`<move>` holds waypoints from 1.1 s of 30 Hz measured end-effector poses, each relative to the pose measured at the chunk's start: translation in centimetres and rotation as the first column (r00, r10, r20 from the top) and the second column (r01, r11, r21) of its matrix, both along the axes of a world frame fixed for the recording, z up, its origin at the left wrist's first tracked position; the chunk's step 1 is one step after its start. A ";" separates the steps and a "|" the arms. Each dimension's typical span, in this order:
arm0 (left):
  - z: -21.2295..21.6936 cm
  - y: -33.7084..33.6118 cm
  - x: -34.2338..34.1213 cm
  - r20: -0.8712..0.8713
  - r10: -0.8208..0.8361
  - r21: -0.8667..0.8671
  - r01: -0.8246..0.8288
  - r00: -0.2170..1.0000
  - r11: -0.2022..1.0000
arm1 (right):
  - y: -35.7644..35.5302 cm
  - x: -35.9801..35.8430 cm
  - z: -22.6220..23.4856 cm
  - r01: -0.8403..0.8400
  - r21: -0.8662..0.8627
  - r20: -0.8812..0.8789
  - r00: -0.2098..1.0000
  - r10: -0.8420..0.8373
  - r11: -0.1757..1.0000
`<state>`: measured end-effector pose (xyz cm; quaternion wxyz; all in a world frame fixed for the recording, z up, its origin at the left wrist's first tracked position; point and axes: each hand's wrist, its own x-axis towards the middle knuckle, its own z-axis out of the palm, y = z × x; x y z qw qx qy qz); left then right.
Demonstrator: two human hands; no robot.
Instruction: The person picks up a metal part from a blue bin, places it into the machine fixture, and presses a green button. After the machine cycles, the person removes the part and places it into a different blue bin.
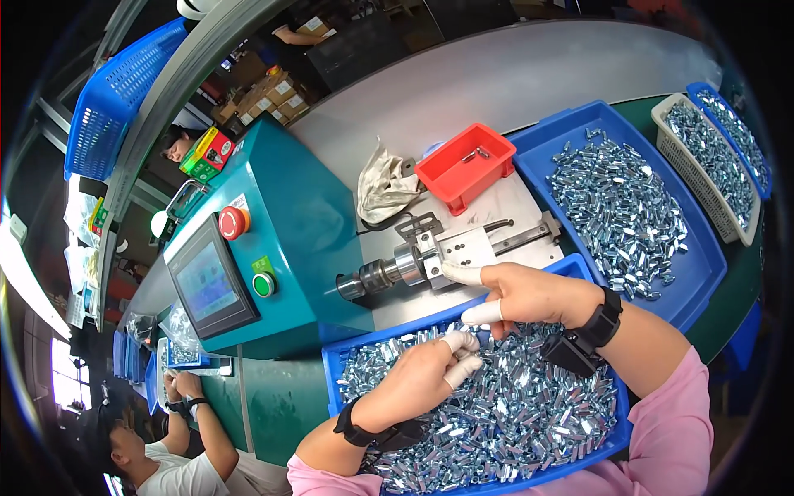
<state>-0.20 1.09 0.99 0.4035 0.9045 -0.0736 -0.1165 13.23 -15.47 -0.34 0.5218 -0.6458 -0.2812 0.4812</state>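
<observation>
My left hand, with white covers on its fingertips, is over a blue tray heaped with small shiny metal sleeves. Its thumb and fingers are curled close together; what lies between them cannot be made out. My right hand reaches in at the near side of a metal fixture. Its covered forefinger extends to the fixture block while the thumb stays apart, lower down, above the tray's far edge. No part shows between these two. A round steel chuck projects from the teal machine towards the fixture.
A red bin with a few parts stands behind the fixture, next to a crumpled cloth. Another blue tray of metal parts is at right, beside a pale basket. A screen and buttons face left. A co-worker sits lower left.
</observation>
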 end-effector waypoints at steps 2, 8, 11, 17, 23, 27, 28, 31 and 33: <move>0.2 0.0 0.0 -0.044 -0.028 -0.019 0.027 0.999 0.999 | 0.0 -0.1 0.2 -0.005 0.008 0.013 1.000 0.005 1.000; 0.8 0.0 0.3 -0.077 -0.032 0.042 0.035 0.997 0.999 | 0.2 -0.7 0.0 0.011 0.034 0.126 0.992 -0.015 0.999; 0.6 -0.1 0.5 -0.062 -0.046 0.055 0.050 0.997 0.997 | 0.1 -0.7 0.1 0.018 0.039 0.125 0.992 -0.023 0.999; -0.5 0.9 -0.1 0.025 0.024 -0.019 -0.024 0.999 1.000 | 0.5 -0.6 0.8 0.072 0.001 0.229 0.971 -0.071 0.997; -2.2 1.5 -0.1 0.173 0.047 -0.059 -0.037 0.984 0.998 | 1.4 0.6 3.3 0.318 -0.110 0.388 0.886 -0.254 0.942; -2.1 1.2 -0.1 0.193 0.004 -0.051 0.006 0.981 0.999 | 3.1 2.0 4.0 0.380 -0.270 0.748 0.661 -0.056 0.885; -2.1 1.1 -0.1 0.203 -0.010 -0.048 0.020 0.979 0.999 | 3.6 2.4 3.9 0.404 -0.325 0.846 0.528 0.072 0.855; -2.2 0.9 0.0 0.169 0.002 -0.052 0.007 0.986 0.999 | 5.6 1.9 2.8 0.507 -0.191 0.959 0.279 0.050 0.841; -2.6 0.9 -0.1 0.184 -0.019 -0.051 0.029 0.983 0.998 | 6.8 0.9 3.4 0.506 -0.198 0.966 0.244 0.081 0.840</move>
